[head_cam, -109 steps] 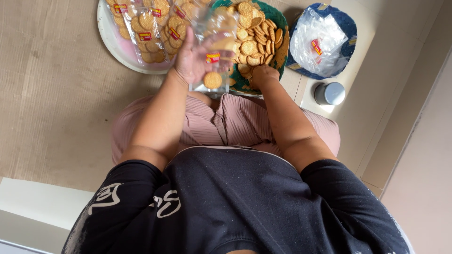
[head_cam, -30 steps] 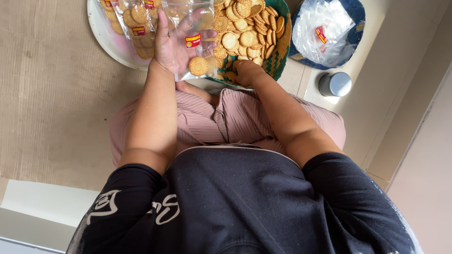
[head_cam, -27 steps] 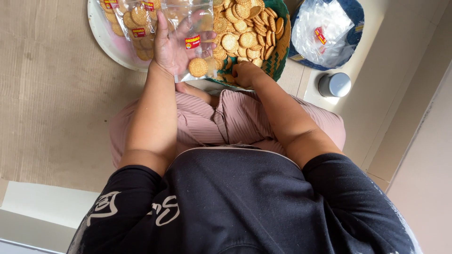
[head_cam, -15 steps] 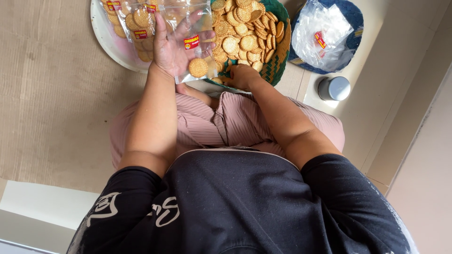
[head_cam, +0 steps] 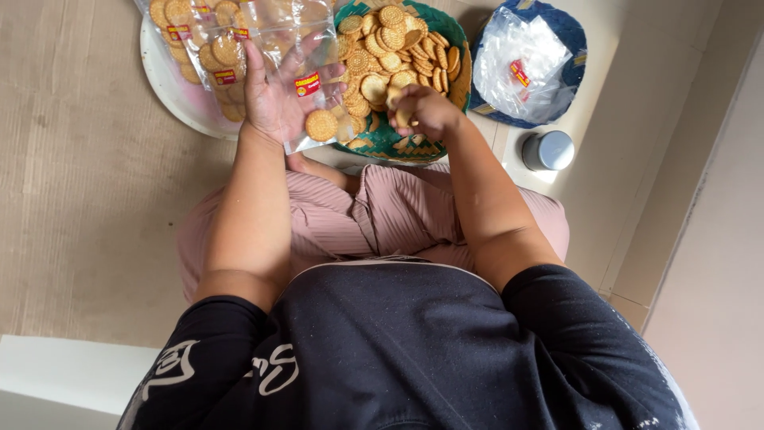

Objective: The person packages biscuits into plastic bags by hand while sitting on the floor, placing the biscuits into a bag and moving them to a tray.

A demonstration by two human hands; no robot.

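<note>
over the green basket [head_cam: 458, 48], right hand [head_cam: 426, 111] now lifted clutching biscuits [head_cam: 403, 116]

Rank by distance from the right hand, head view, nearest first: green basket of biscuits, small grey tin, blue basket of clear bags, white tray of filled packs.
From the right hand:
1. Green basket of biscuits: directly under the hand.
2. Small grey tin: on the floor to its right.
3. Blue basket of clear bags: right, past the tin.
4. White tray of filled packs: far left, beyond the left hand.
</note>
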